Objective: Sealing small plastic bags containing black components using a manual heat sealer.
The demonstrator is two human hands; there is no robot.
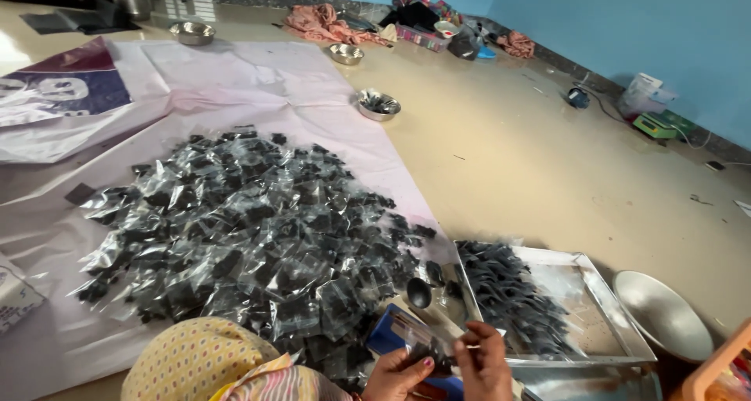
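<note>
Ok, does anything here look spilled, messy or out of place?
Mostly orderly. The clear plastic packets with dark contents lie in a loose heap on the pale sheet, a few strays by the metal tray. Crumpled pink cloth sits bunched near the blue wall.

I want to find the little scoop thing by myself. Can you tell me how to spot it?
Start at the big pile of clear packets on the pale sheet. Go to the pile's near right edge, just left of the flat metal tray of black bits. There lies the small scoop, above the two hands: it is a round, dark, shiny cup on a handle, not a flat, crinkly packet like its neighbours.
</note>
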